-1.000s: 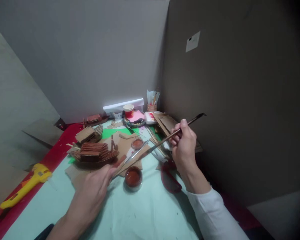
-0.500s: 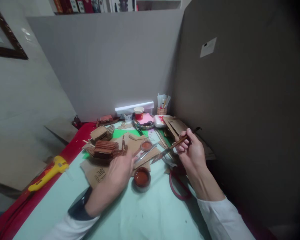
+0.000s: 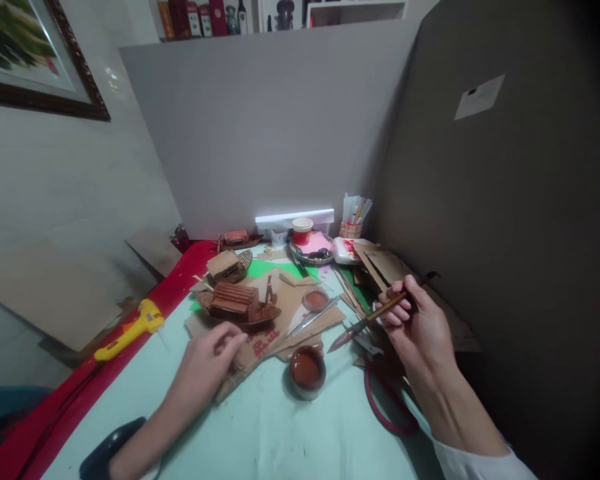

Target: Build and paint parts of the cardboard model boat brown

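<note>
My right hand [image 3: 413,320] is closed round the dark handle of a paintbrush [image 3: 367,320], whose reddish tip points down and left. Below and left of the tip, a small pot of red-brown paint [image 3: 307,370] stands on the pale green cloth. My left hand [image 3: 213,353] has its fingers curled and slightly apart, holding nothing visible, at the edge of the brown cardboard [image 3: 260,347]. Just beyond it a red-brown model boat [image 3: 235,303] rests on the cardboard. Past the paint pot lie a round lid [image 3: 315,300] with paint residue and a metal tool [image 3: 315,315].
Red-handled scissors [image 3: 387,407] lie below my right hand. At the left edge is a yellow glue gun [image 3: 130,331] with its cable. Farther back are an unpainted model boat [image 3: 227,265], a red cup [image 3: 303,231] and a holder of sticks [image 3: 351,230]. Grey panels [image 3: 275,127] enclose the back and right.
My left hand has drawn back toward the left, away from the metal tool, uncovering the boat's end. The view has shifted left. My right hand still holds the brush.
</note>
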A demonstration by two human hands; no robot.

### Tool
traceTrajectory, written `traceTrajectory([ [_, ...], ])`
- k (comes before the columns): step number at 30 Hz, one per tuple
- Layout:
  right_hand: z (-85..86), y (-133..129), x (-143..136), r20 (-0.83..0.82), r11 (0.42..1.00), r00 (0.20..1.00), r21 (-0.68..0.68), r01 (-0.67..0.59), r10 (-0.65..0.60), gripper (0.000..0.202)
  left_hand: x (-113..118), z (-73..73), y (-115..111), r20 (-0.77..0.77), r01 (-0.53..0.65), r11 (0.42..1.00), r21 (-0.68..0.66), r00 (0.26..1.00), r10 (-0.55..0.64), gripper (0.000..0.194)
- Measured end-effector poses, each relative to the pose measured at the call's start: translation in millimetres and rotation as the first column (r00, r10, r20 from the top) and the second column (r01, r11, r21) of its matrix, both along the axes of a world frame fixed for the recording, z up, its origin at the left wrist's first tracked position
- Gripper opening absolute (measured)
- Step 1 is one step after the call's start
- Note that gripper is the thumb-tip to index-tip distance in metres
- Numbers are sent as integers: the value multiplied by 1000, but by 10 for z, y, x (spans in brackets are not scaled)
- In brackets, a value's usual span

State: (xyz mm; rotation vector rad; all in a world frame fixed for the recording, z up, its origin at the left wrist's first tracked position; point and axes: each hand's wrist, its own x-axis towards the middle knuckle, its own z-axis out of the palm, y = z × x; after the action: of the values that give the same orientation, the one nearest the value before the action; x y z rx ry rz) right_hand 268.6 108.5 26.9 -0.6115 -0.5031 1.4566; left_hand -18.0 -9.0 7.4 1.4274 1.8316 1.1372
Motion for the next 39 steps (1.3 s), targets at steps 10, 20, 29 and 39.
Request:
traceTrajectory([
  [10,-15,-16,-44,38,1000,999,-20,7,-6,36,-338,-69,133,610,-86,980,-178,772,178,13],
  [20,23,-78,-133,109,998,994,-50,-27,32,47,-363,-127,373,629,-118,963,-242,737,248,14],
  [29,41,-99,-165,134,999,991,-18,-28,30,49,-368,-108,418,622,-71,962,-264,750,226,8],
  [39,177,-246,-165,183,993,980,106,56,-75,42,-518,95,317,819,-118,989,-90,556,141,13],
])
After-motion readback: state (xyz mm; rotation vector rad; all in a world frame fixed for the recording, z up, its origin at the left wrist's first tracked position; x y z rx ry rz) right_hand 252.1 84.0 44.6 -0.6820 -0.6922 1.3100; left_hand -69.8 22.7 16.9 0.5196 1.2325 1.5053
